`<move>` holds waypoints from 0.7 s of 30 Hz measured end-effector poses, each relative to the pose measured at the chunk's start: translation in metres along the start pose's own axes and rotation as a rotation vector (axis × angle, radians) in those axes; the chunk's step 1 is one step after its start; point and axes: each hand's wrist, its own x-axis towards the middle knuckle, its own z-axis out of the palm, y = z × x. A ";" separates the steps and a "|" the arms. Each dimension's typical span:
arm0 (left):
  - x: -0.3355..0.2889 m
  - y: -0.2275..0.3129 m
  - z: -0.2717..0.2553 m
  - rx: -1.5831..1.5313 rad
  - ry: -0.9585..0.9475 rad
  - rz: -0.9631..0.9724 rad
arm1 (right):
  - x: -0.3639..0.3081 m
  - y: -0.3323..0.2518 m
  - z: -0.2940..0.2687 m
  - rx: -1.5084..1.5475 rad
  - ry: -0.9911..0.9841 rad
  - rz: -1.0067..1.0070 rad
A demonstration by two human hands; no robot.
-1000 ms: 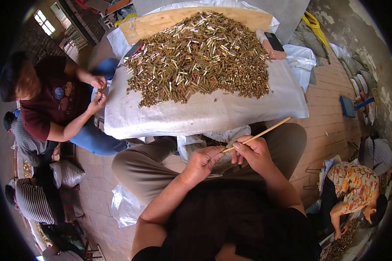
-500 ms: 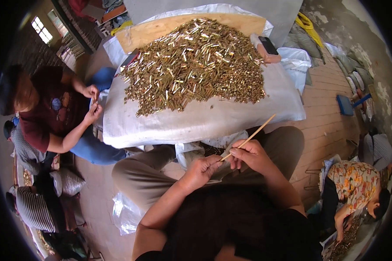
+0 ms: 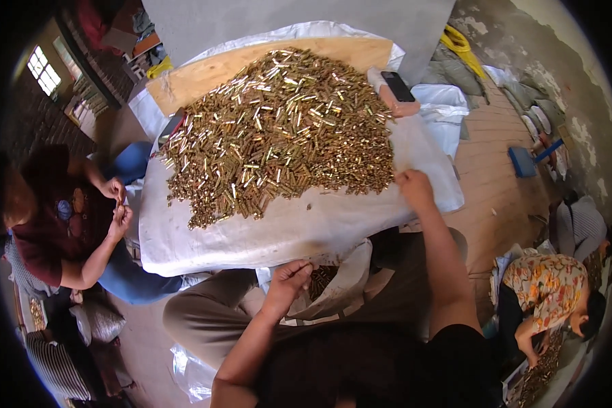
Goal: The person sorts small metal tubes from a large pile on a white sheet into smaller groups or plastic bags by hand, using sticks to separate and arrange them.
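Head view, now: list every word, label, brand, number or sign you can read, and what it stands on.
None can be read.
Maroon shirt: a print on the chest; any lettering is too small and blurred.
Phone: dark screen, no legible text.
Brass-coloured pieces: no markings can be made out.
White sheet: no lettering seen.

Workshop, heaped brass-coloured pieces [image 3: 285,129], several workers [image 3: 547,282], patchy wall [image 3: 583,132]

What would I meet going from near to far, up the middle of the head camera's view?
Left hand → brass-coloured pile → wooden board → grey panel.
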 end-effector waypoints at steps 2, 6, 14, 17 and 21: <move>0.009 0.005 -0.005 -0.054 0.014 -0.005 | 0.021 -0.003 -0.005 -0.209 -0.067 0.093; 0.029 0.016 -0.008 -0.139 -0.006 0.039 | 0.037 0.000 -0.002 -0.356 -0.095 0.000; 0.051 0.030 -0.014 -0.192 0.012 0.127 | -0.039 -0.075 0.062 0.109 -0.111 -0.492; 0.058 0.029 -0.017 -0.221 0.040 0.187 | -0.061 -0.118 0.081 0.129 -0.128 -0.612; 0.063 0.031 -0.018 -0.228 0.045 0.210 | -0.058 -0.133 0.093 -0.014 -0.135 -0.644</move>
